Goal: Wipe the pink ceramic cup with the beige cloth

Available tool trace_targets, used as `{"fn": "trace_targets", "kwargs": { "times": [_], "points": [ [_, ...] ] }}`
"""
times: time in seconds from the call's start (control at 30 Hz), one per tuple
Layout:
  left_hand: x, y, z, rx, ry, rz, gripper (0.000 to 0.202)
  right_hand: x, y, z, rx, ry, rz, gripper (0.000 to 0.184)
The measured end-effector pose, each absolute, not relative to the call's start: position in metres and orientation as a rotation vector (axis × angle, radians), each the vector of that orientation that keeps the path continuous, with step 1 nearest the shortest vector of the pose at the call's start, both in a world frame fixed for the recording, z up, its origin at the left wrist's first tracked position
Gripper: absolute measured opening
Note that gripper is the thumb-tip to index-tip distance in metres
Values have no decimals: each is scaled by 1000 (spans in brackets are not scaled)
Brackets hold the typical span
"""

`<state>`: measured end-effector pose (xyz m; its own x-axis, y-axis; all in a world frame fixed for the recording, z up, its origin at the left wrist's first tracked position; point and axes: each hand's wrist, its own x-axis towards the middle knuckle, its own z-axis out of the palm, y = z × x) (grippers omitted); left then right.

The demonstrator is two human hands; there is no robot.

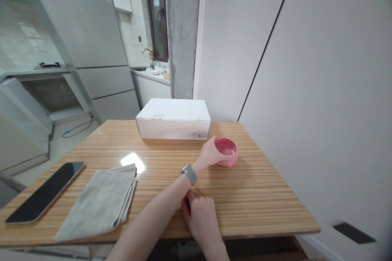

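A small pink bowl [227, 151] is at the right side of the wooden table, tilted a little so its inside faces me. My left hand [211, 153], a grey watch on its wrist, is closed on the bowl's left side, thumb along the near wall and fingers behind the rim. Close to the table's front edge, my right hand [200, 214] lies curled beside and below my left forearm. Its fingers bend down out of sight, and nothing shows in it.
A white box [173, 120] stands at the table's far edge. On the left lie a folded grey-green cloth [99, 202] and a black phone [45, 193]. The wall [306, 102] rises along the right. Behind are a fridge [79, 28] and a sink tap [149, 58].
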<state>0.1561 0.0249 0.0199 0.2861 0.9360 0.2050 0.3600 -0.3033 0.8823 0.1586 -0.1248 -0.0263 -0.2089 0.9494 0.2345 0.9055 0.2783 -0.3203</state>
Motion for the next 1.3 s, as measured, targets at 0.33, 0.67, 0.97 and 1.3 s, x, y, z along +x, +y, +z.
{"fn": "trace_targets", "kwargs": {
  "times": [0.33,0.67,0.97,1.3],
  "points": [
    [24,36,19,1739,1488,1127,81,154,-121,-38,-1638,-2156,34,19],
    [3,33,5,1684,1549,1138,83,156,-122,-40,-1544,-2131,-10,26],
    [7,21,13,1730,1582,1044,108,156,-123,-37,-1554,-2136,20,27],
    [-71,-108,14,2216,1552,795,111,157,-123,-38,-1559,-2156,54,26]
  ]
}}
